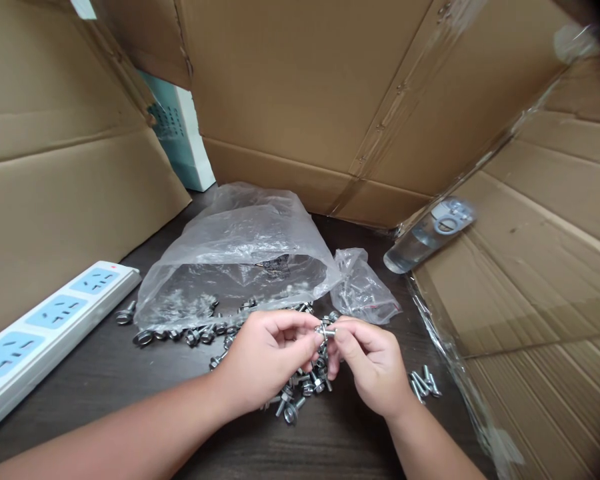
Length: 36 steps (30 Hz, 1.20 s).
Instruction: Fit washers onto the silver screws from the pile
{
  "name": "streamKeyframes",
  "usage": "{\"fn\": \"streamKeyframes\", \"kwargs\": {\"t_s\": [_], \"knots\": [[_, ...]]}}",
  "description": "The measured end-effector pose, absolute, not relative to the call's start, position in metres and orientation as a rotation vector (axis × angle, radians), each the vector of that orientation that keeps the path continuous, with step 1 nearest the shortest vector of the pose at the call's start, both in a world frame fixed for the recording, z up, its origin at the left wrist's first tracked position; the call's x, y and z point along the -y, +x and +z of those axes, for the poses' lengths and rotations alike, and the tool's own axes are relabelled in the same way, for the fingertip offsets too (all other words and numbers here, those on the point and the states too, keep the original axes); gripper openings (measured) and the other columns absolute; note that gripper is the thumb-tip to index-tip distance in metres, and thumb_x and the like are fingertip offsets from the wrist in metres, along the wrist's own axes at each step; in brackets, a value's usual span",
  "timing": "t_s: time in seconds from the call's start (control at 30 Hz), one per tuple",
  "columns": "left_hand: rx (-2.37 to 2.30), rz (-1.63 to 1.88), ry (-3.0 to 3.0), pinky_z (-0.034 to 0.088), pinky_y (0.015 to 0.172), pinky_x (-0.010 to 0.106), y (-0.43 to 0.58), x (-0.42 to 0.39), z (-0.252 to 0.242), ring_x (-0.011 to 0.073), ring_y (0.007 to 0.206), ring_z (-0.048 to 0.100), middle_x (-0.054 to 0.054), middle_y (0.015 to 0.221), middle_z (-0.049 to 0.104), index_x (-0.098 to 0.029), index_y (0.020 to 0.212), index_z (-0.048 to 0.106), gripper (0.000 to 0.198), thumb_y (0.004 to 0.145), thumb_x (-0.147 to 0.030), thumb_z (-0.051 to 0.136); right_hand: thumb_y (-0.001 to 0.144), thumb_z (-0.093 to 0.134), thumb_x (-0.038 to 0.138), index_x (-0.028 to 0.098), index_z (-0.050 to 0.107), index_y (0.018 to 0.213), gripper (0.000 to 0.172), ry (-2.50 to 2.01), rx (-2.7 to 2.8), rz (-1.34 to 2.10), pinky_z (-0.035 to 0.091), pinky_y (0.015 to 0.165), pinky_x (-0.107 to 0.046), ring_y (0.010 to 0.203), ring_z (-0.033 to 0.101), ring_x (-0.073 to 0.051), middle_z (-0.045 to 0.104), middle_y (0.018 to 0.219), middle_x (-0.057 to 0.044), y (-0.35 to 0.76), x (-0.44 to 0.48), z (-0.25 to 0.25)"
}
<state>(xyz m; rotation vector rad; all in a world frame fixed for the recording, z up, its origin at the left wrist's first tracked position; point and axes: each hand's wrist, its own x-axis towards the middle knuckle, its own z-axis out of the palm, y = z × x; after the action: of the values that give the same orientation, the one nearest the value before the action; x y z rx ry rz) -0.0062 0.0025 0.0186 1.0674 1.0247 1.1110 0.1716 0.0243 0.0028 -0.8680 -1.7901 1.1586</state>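
Note:
A small metal bolt with a washer [325,330] is pinched between my two hands above a pile of hardware. My left hand [273,353] is closed, its thumb and forefinger on the washer end. From the other side my right hand [367,360] grips the shank end between thumb and fingertips. Beneath and behind both hands lie many loose bolts with washers [291,412], partly hidden by my fingers. A large clear plastic bag [240,230] lies with its mouth toward me, and bolts spill out of it.
Several bare bolts [424,383] lie to the right. Behind my right hand is a small clear bag [363,290]. A water bottle [427,233] leans against the cardboard wall [545,267]. At left stands a white power strip [50,327], with a pale green box [177,133] further back.

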Motion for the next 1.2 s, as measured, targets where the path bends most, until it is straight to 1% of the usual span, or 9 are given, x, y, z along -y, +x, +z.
{"fn": "streamKeyframes", "kwargs": {"t_s": [0.07,0.13,0.2,0.27,0.33,0.47,0.63,0.93,1.2], "knots": [[-1.031,1.115,1.082,0.048,0.051,0.020,-0.007,-0.002,0.019,0.0091,0.049,0.056,-0.001,0.058,0.063,-0.014,0.080,0.071,0.012,0.074,-0.024,0.072,0.098,0.049,0.035,0.013,0.060,0.068,0.040,-0.917,1.750,1.259,0.048,0.049,-0.024,0.046,0.057,-0.011,0.056,0.059,-0.001,0.172,-0.025,0.000],[-1.039,1.125,1.089,0.048,0.051,0.020,-0.008,-0.003,0.020,0.0092,0.049,0.056,-0.001,0.058,0.063,-0.014,0.080,0.071,0.012,0.074,-0.024,0.073,0.099,0.046,0.041,0.012,0.061,0.070,0.043,-0.929,1.679,1.359,0.048,0.046,-0.023,0.046,0.057,-0.011,0.056,0.060,-0.002,0.173,-0.027,-0.005],[-1.042,1.124,1.074,0.048,0.051,0.020,-0.009,-0.004,0.021,0.0095,0.049,0.056,0.000,0.058,0.064,-0.014,0.081,0.072,0.014,0.073,-0.026,0.074,0.099,0.046,0.044,0.012,0.065,0.087,0.038,-0.896,1.583,1.436,0.051,0.049,-0.025,0.051,0.059,-0.012,0.058,0.066,-0.002,0.174,-0.028,-0.009],[-1.042,1.109,1.034,0.048,0.050,0.020,-0.010,-0.005,0.021,0.0097,0.048,0.056,0.000,0.057,0.064,-0.014,0.080,0.071,0.016,0.072,-0.027,0.075,0.095,0.054,0.041,0.016,0.063,0.108,0.029,-0.823,1.501,1.473,0.056,0.054,-0.028,0.057,0.063,-0.013,0.062,0.078,-0.004,0.174,-0.028,-0.011],[-1.028,1.095,0.991,0.048,0.050,0.019,-0.010,-0.006,0.020,0.0091,0.048,0.056,0.000,0.056,0.063,-0.013,0.080,0.071,0.018,0.072,-0.029,0.076,0.090,0.064,0.033,0.020,0.060,0.116,0.029,-0.758,1.471,1.458,0.057,0.057,-0.029,0.061,0.065,-0.013,0.064,0.085,-0.004,0.174,-0.027,-0.010],[-1.001,1.072,0.950,0.048,0.051,0.018,-0.010,-0.007,0.018,0.0078,0.050,0.056,0.000,0.058,0.064,-0.013,0.081,0.071,0.020,0.073,-0.031,0.076,0.087,0.068,0.020,0.021,0.066,0.107,0.020,-0.735,1.499,1.382,0.056,0.056,-0.025,0.059,0.065,-0.012,0.064,0.079,-0.002,0.171,-0.025,-0.003],[-1.041,1.096,1.040,0.048,0.050,0.019,-0.009,-0.005,0.021,0.0085,0.048,0.056,-0.001,0.057,0.063,-0.013,0.080,0.070,0.015,0.073,-0.025,0.074,0.089,0.065,0.023,0.018,0.069,0.098,0.012,-0.808,1.541,1.364,0.054,0.053,-0.025,0.054,0.062,-0.011,0.063,0.073,-0.001,0.172,-0.025,0.000],[-1.092,1.185,1.340,0.052,0.054,0.022,-0.009,-0.001,0.011,0.0116,0.057,0.059,0.003,0.070,0.065,-0.014,0.085,0.072,0.013,0.079,-0.025,0.068,0.090,0.065,0.029,0.016,0.066,0.099,0.016,-0.833,1.489,1.477,0.050,0.052,-0.024,0.049,0.058,-0.011,0.061,0.059,0.001,0.175,-0.025,-0.006],[-1.096,1.282,1.519,0.050,0.053,0.021,-0.009,-0.002,0.010,0.0114,0.060,0.060,0.003,0.070,0.064,-0.015,0.083,0.073,0.011,0.080,-0.022,0.066,0.090,0.064,0.030,0.016,0.066,0.098,0.016,-0.831,1.528,1.444,0.049,0.052,-0.023,0.049,0.057,-0.010,0.060,0.057,0.002,0.175,-0.026,-0.003]]}}
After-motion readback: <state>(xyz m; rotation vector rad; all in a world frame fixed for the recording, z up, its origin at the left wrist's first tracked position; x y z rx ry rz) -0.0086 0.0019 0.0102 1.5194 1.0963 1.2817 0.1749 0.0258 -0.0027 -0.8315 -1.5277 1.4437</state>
